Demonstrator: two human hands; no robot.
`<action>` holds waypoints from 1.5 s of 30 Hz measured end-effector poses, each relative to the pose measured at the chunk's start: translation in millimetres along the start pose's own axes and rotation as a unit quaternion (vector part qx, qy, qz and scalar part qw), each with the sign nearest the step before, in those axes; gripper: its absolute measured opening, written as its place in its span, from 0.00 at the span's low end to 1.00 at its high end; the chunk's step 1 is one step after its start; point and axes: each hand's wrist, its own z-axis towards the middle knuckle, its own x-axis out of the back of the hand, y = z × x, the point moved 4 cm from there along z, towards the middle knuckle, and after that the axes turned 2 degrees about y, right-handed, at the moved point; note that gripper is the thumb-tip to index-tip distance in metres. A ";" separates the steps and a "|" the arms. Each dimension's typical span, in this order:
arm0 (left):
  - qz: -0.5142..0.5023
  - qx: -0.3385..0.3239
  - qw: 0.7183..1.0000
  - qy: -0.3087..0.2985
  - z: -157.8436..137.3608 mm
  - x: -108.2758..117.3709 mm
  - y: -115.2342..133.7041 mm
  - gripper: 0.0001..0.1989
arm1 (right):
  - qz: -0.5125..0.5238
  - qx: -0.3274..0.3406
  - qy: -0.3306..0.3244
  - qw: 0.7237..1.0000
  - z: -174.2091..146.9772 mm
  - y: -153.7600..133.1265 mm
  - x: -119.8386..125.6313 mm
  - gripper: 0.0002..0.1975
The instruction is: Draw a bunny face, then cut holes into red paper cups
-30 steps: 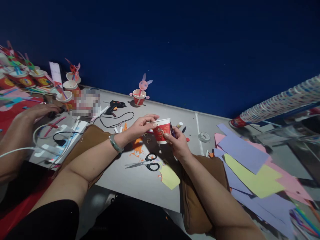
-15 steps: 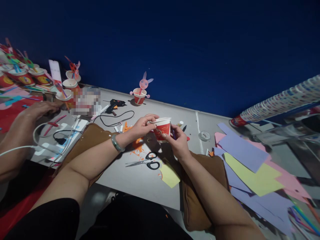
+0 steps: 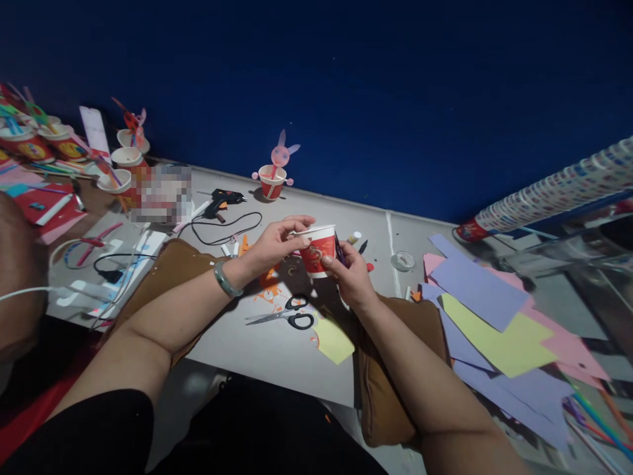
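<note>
A red paper cup with a white rim and gold pattern is held upright over the table between my two hands. My left hand pinches its left side near the rim, thumb in front. My right hand grips the right side, thumb on the front. Something dark purple shows between that hand and the cup; its kind is unclear. Below lie black-handled scissors, orange paper scraps and a yellow paper piece.
A glue gun with its cord and a cup with a pink rabbit figure stand behind. Coloured paper sheets, a tape roll and stacked cups are at right. At left are a co-worker's arm and decorated cups.
The cup has turned slightly in my hands, with its gold pattern shifted. My left fingers have straightened a little along the rim. The co-worker's hand has drawn back to the left.
</note>
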 end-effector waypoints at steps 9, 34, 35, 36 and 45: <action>0.051 -0.012 0.998 -0.020 1.3 3.3 5.4 0.12 | -0.004 0.031 0.031 0.999 -2.1 -3.7 2.2 0.24; -0.028 -0.059 0.997 -0.041 0.1 -9.6 -16.5 0.33 | -0.076 0.111 0.035 0.990 -5.6 -11.1 0.1 0.27; -0.011 -0.078 0.996 -0.035 0.5 -7.3 -15.6 0.33 | -0.087 0.115 0.037 0.989 -5.8 -11.6 0.3 0.26; 0.010 -0.100 0.995 -0.028 1.2 -4.2 -14.0 0.33 | -0.097 0.123 0.042 0.987 -5.9 -12.5 0.7 0.25; 0.296 -0.393 0.870 0.045 3.0 21.9 21.6 0.32 | -0.060 0.188 0.105 0.975 -3.6 -11.7 13.1 0.16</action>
